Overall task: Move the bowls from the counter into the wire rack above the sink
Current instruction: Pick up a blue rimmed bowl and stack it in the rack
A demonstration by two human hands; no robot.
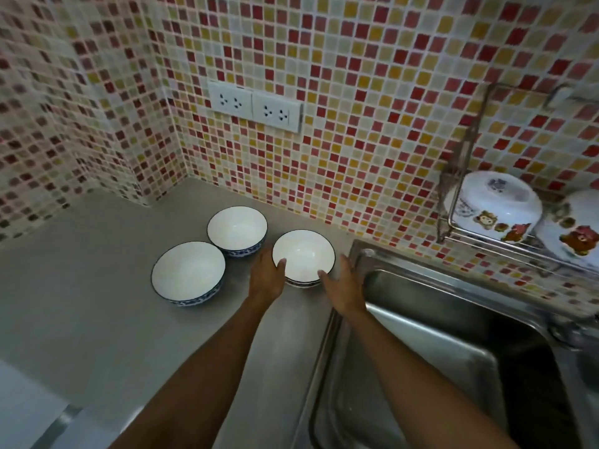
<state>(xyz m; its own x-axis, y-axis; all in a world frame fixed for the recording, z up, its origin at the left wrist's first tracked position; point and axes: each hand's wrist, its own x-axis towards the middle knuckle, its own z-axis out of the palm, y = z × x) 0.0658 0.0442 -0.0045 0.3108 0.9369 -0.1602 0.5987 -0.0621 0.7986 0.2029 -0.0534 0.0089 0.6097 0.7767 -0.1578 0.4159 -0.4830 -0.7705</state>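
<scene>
Three white bowls with blue patterned outsides stand on the grey counter. The rightmost bowl sits beside the sink, and both hands are on it. My left hand grips its left rim with the thumb over the edge. My right hand holds its right side, thumb at the rim. Another bowl stands behind to the left, and a third sits nearer at the left. The wire rack hangs on the tiled wall at the right, above the sink.
Two white bowls with cartoon prints lie upside down in the rack. The steel sink fills the lower right. A double wall socket is mounted on the mosaic tiles behind the counter.
</scene>
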